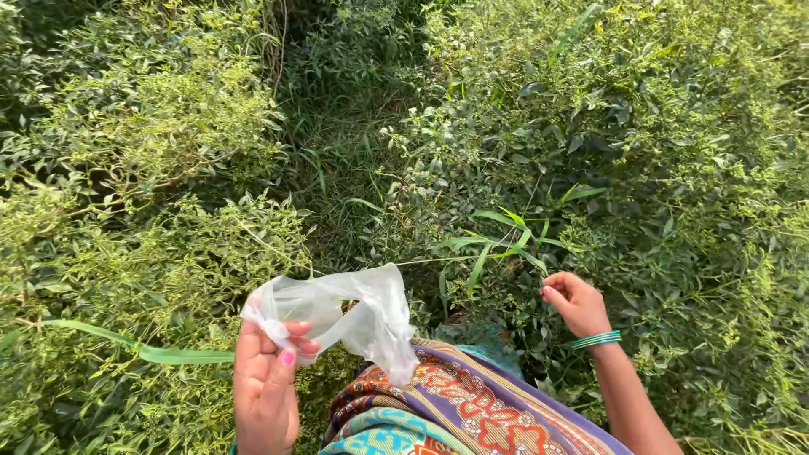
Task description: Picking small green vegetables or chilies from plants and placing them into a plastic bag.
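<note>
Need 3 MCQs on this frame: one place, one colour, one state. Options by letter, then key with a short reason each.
1. Where is the thin clear plastic bag?
A. In the left hand
B. Hanging on a bush
C. On the ground

2. What colour are the bangles on the right wrist?
A. Red
B. Green
C. Gold

3. What is the state of the right hand?
A. Gripping a knife
B. Holding the bag
C. Holding no bag or tool, at the leafy green bushes

Answers:
1 A: the left hand pinches the bag's bunched edge with its fingers.
2 B: the thin rings at the wrist are green.
3 C: its fingers are curled among the leaves; whether they hold a leaf or pod cannot be told.
</note>
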